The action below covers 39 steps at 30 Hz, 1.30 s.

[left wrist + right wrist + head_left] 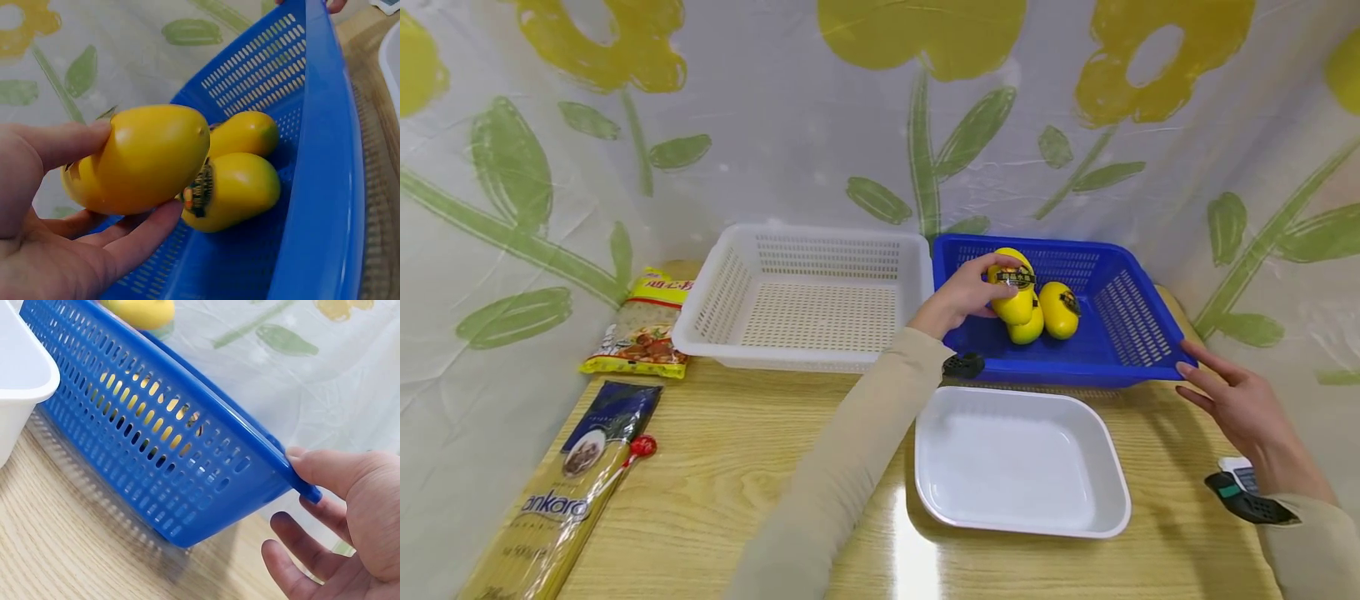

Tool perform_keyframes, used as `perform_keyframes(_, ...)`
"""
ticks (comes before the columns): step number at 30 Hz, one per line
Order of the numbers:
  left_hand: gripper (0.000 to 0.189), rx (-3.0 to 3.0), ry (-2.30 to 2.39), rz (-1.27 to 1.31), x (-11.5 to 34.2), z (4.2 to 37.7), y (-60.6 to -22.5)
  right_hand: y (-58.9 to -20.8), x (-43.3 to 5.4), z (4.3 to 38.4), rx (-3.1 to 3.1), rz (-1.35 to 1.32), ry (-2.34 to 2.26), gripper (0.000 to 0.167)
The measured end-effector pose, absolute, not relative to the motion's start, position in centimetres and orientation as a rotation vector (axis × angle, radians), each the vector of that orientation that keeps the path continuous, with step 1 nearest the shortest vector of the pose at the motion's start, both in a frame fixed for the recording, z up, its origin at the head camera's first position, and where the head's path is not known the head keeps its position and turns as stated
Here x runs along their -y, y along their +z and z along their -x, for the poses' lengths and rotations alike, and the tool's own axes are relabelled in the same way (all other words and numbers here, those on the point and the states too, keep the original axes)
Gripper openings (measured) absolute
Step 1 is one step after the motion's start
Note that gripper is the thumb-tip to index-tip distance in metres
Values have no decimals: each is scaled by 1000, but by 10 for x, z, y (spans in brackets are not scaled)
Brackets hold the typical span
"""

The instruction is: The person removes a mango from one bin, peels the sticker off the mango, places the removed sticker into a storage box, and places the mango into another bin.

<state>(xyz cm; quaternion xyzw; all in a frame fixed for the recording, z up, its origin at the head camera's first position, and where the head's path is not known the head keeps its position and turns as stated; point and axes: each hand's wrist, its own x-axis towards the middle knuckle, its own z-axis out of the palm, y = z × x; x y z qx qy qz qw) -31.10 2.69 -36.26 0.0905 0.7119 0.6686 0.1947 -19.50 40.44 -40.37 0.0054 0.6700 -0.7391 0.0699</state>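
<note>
In the head view, my left hand (967,293) grips a yellow mango (1013,286) with a dark label band over the blue basket (1120,333). Thumb and fingers wrap the fruit from either side in the left wrist view. Two more mangoes lie under and beside it: one mango (231,192) with a dark sticker, and another mango (245,136) behind. At the basket's near right corner, my right hand (1243,404) pinches the rim, thumb on top and a finger beneath in the right wrist view; its other fingers hang free.
A white perforated basket (805,357) stands left of the blue one. In front sits a white tray (1015,467). At the left are a yellow-red food bag (643,325), a pasta pack (550,508) and a red lollipop (642,447). A flowered curtain (775,150) hangs behind.
</note>
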Motion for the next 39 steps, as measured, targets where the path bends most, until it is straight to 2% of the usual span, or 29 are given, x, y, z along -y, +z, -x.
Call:
perform_keyframes(5,38,-2028,1826,-421,-11,299,-349,-404,-406,196,-1986,18,-2256,37)
perform_keyframes(13,42,-2013,1790,-613,20,271,-332,-405,-409,193,-2013,30,-2241,44)
perform_keyframes(20,42,-2080,1738,-782,48,232,-336,-410,-409,192,-2150,-33,-2179,57)
perform_keyframes(27,41,-2153,1733,-914,91,190,-344,-411,-406,194,-2172,-59,-2157,59)
perform_keyframes(39,41,-2085,1659,-788,165,127,-382,-412,-401,196,-2197,-78,-2117,58)
